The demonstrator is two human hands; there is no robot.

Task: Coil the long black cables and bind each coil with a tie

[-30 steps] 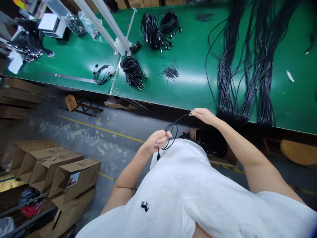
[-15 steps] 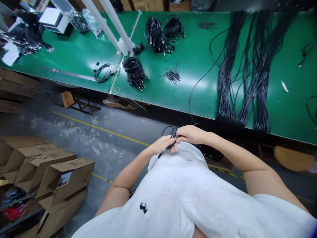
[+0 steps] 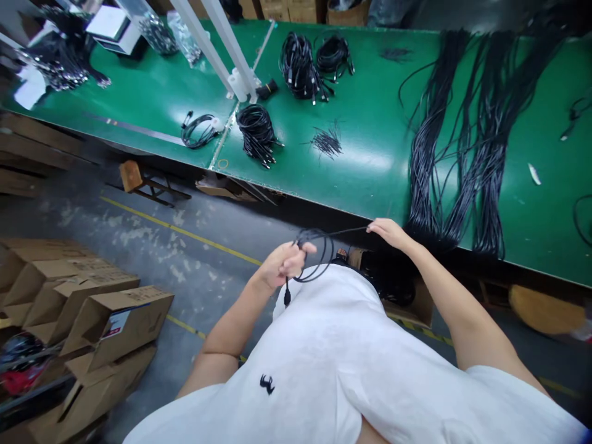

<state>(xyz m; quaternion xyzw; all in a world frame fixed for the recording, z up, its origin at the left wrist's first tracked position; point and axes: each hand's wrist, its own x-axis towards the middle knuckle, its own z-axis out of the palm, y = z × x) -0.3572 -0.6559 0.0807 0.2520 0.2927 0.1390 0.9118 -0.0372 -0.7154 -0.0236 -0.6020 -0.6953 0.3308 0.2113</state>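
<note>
Black cable (image 3: 319, 274) hangs in loose loops from my left hand (image 3: 289, 262), whose fingers are wrapped round it. One dark connector end (image 3: 287, 296) dangles below that hand. My right hand (image 3: 387, 233), near the table edge, pinches a length of the same cable that runs almost straight across from the loops. On the green table (image 3: 361, 179), beyond my hands, lie long bundles of uncoiled black cables (image 3: 428, 166), a coiled cable bundle (image 3: 257, 134) and a small pile of short black ties or wires (image 3: 326, 142).
More coiled cables (image 3: 300, 68) lie farther back, near white posts (image 3: 235, 49). A single coil (image 3: 198, 131) is on the left. Open cardboard boxes (image 3: 124, 327) stand at lower left; a wooden stool (image 3: 132, 177) is under the table edge and a round seat (image 3: 548, 308) at right.
My hands were together on the cable and have moved apart, the right one drawing a length out to the right. The loops have opened wider beside my left hand.
</note>
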